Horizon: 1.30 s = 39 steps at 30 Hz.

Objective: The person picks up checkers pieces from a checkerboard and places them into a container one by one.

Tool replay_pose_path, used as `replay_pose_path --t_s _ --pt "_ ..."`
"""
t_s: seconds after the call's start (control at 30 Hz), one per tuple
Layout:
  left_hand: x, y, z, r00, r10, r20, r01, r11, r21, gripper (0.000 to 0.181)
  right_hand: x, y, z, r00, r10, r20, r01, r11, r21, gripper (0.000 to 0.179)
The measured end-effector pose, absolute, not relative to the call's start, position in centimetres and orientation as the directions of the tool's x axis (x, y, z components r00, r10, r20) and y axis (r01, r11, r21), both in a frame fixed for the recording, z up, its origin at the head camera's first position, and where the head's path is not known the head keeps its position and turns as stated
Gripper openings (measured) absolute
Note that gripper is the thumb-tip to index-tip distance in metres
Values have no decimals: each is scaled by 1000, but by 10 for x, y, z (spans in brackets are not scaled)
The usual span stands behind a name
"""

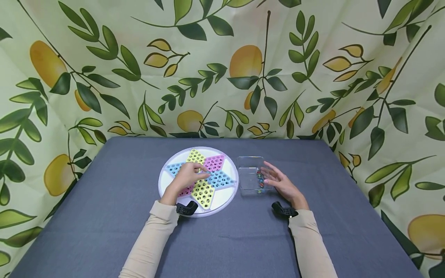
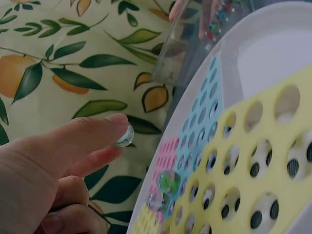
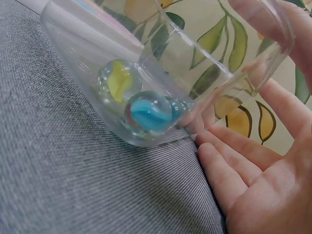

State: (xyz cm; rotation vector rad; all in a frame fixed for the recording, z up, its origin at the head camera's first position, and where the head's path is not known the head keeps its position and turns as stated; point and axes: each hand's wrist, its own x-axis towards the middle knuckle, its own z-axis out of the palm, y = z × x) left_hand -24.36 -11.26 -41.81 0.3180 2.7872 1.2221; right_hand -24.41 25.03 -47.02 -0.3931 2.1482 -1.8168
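Note:
My left hand [image 1: 187, 177] is over the white round Chinese checkers board [image 1: 223, 199], pinching a clear glass marble [image 2: 125, 137] between thumb and forefinger. In the left wrist view, a green-swirled marble [image 2: 168, 181] and a clear marble [image 2: 156, 200] sit on the board near its coloured perforated panels. My right hand [image 1: 282, 184] is at the right side of a clear plastic box [image 1: 246, 178], its fingers spread and fairly straight around that side. Inside the box lie several marbles, among them a yellow-swirled marble [image 3: 120, 81] and a blue-and-red marble [image 3: 148, 112].
A dark grey cloth [image 1: 222, 247] covers the table. Behind and at the sides hangs a curtain [image 1: 208, 58] printed with leaves and fruit. The box stands close to the board's right edge. Each wrist wears a black camera [image 1: 187, 208].

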Motion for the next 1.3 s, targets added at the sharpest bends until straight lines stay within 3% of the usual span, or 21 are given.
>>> replay_pose_path --t_s 0.63,1.3 --pt "-236 -71 -408 -913 403 65 287 519 805 23 -243 248 -470 -922 -381 -61 9 137 -990 76" --pt "-229 -35 -412 -884 450 128 346 444 826 21 -244 249 -470 -923 -381 -54 -8 160 -987 76"
